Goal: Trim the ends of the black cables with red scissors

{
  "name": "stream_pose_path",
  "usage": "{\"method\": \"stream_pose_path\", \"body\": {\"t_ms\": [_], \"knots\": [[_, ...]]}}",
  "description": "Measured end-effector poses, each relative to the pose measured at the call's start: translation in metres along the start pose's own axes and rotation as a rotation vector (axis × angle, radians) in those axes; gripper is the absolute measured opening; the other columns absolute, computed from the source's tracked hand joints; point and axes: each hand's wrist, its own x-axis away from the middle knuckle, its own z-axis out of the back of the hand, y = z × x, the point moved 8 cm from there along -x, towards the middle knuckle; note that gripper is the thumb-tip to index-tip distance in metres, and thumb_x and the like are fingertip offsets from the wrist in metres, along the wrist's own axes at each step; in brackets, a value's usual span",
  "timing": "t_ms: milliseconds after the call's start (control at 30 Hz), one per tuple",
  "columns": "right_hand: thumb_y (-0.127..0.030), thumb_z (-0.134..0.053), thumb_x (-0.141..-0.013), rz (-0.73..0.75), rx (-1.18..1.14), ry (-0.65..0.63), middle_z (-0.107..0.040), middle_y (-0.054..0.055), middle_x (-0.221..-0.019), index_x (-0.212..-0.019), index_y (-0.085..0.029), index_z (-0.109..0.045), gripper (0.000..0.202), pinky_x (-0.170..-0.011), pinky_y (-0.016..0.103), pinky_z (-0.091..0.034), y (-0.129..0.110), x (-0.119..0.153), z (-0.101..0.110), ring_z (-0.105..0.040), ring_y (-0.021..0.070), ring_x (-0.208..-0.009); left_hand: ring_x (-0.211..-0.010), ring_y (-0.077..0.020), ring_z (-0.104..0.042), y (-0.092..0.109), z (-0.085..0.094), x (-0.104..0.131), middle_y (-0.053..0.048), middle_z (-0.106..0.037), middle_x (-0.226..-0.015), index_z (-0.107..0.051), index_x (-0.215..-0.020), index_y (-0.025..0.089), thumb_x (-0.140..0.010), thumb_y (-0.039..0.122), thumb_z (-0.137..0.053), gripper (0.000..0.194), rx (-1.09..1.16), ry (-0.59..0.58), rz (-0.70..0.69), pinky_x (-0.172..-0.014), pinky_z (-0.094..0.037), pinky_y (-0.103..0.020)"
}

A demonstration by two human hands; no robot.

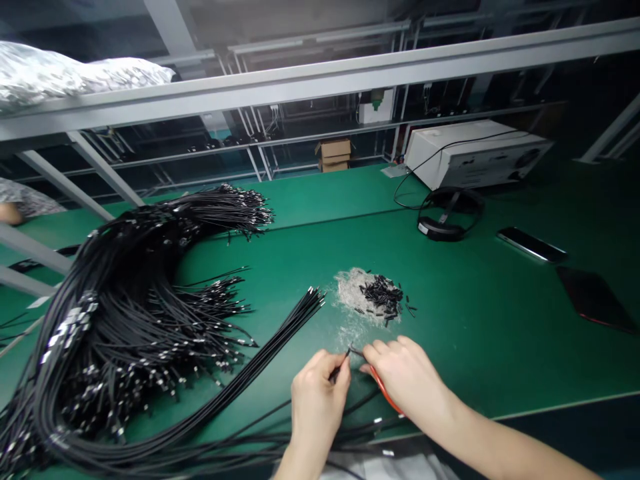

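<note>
My left hand (320, 393) pinches a black cable (347, 355) near its tip, at the front middle of the green table (450, 320). Just right of it, my right hand (405, 373) is wrapped round red-handled pliers (384, 392), whose metal jaws are at the cable's tip. Behind both hands lies a small heap of short black pieces (382, 293) beside pale, thread-like scraps (350, 287). A narrow bundle of black cables (280, 337) curves in from the left, ending just left of that heap. More cables run beneath my wrists.
A large pile of black cables (135, 300) covers the left side. Towards the back right are a black headset (443, 230), a white box (475, 157) and a phone (533, 245). A dark flat object (595, 297) lies far right. A person's arm (10, 213) shows at far left.
</note>
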Motion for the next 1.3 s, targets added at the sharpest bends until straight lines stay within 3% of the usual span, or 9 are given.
{"method": "stream_pose_path", "body": {"t_ms": [367,500,633,733,833,967,1033,1167,1300], "knots": [[-0.023,-0.062,-0.086,0.034,-0.042,-0.053,-0.070,0.003,-0.075,-0.085,-0.019,-0.064,0.004,-0.060,0.030,-0.035,0.004,-0.008,-0.001,-0.068,0.0222,-0.068,-0.064,-0.0144,-0.059,0.004,-0.006,-0.002,-0.001,-0.059,-0.067,-0.068,-0.079,0.020,-0.091,0.026,-0.050,0.022,-0.111,0.032,-0.135,-0.059,-0.041,-0.022],[-0.029,-0.060,-0.087,-0.003,-0.177,-0.077,-0.071,0.004,-0.072,-0.080,-0.020,-0.063,0.012,-0.055,0.027,-0.034,0.015,-0.012,-0.007,-0.068,0.0223,-0.065,-0.068,-0.0157,-0.061,-0.001,-0.009,-0.002,-0.002,-0.061,-0.070,-0.068,-0.084,0.020,-0.091,0.025,-0.050,0.020,-0.103,0.037,-0.158,-0.062,-0.043,-0.023],[-0.039,-0.045,-0.095,-0.219,-0.700,0.052,-0.068,0.002,-0.069,-0.087,-0.021,-0.062,0.026,-0.056,0.025,-0.039,0.029,-0.014,-0.018,-0.065,0.0178,-0.062,-0.070,-0.0153,-0.061,-0.005,-0.006,-0.002,-0.003,-0.063,-0.075,-0.069,-0.091,0.020,-0.091,0.026,-0.051,0.019,0.054,0.065,-0.130,-0.066,-0.045,-0.024],[-0.051,-0.045,-0.091,-0.322,-1.263,0.069,-0.057,-0.004,-0.061,-0.084,-0.020,-0.057,0.034,-0.045,0.021,-0.037,0.019,-0.014,-0.037,-0.051,0.0103,-0.043,-0.065,-0.0133,-0.058,-0.002,-0.002,-0.001,-0.002,-0.062,-0.076,-0.069,-0.094,0.020,-0.090,0.027,-0.053,0.018,0.202,0.063,-0.099,-0.063,-0.044,-0.023],[-0.052,-0.050,-0.088,-0.323,-1.535,0.111,-0.051,-0.005,-0.060,-0.074,-0.018,-0.052,0.037,-0.040,0.018,-0.034,0.008,-0.012,-0.038,-0.041,0.0059,-0.040,-0.069,-0.0134,-0.058,-0.005,0.001,0.000,-0.003,-0.063,-0.080,-0.068,-0.092,0.019,-0.088,0.031,-0.056,0.018,0.359,0.032,0.008,-0.064,-0.045,-0.022],[-0.049,-0.052,-0.089,-0.198,-1.536,0.082,-0.057,-0.003,-0.064,-0.081,-0.017,-0.057,0.033,-0.041,0.017,-0.034,0.003,-0.008,-0.026,-0.042,0.0052,-0.043,-0.065,-0.0127,-0.056,-0.014,-0.010,0.004,-0.003,-0.065,-0.075,-0.069,-0.083,0.017,-0.089,0.040,-0.053,0.029,0.549,-0.196,0.187,-0.060,-0.044,-0.022],[-0.049,-0.050,-0.090,-0.205,-1.547,0.068,-0.060,-0.002,-0.065,-0.088,-0.017,-0.059,0.034,-0.040,0.017,-0.033,0.005,-0.006,-0.026,-0.042,0.0051,-0.041,-0.061,-0.0120,-0.053,-0.016,-0.010,0.005,-0.002,-0.063,-0.071,-0.070,-0.082,0.016,-0.088,0.041,-0.054,0.030,0.576,-0.236,0.210,-0.057,-0.042,-0.021],[-0.052,-0.044,-0.091,-0.336,-1.668,0.136,-0.059,-0.002,-0.065,-0.091,-0.016,-0.058,0.039,-0.038,0.017,-0.032,0.010,-0.003,-0.031,-0.039,0.0038,-0.036,-0.064,-0.0122,-0.054,-0.014,0.006,0.006,-0.001,-0.062,-0.071,-0.072,-0.084,0.017,-0.085,0.037,-0.060,0.023,0.519,-0.087,0.167,-0.059,-0.043,-0.021],[-0.051,-0.057,-0.085,-0.361,-1.629,0.183,-0.053,-0.004,-0.060,-0.079,-0.017,-0.057,0.034,-0.039,0.016,-0.034,0.003,-0.001,-0.027,-0.043,0.0049,-0.040,-0.070,-0.0133,-0.059,-0.004,0.012,0.009,-0.002,-0.066,-0.077,-0.072,-0.090,0.020,-0.085,0.031,-0.060,0.017,0.477,-0.004,0.079,-0.065,-0.046,-0.022]]}}
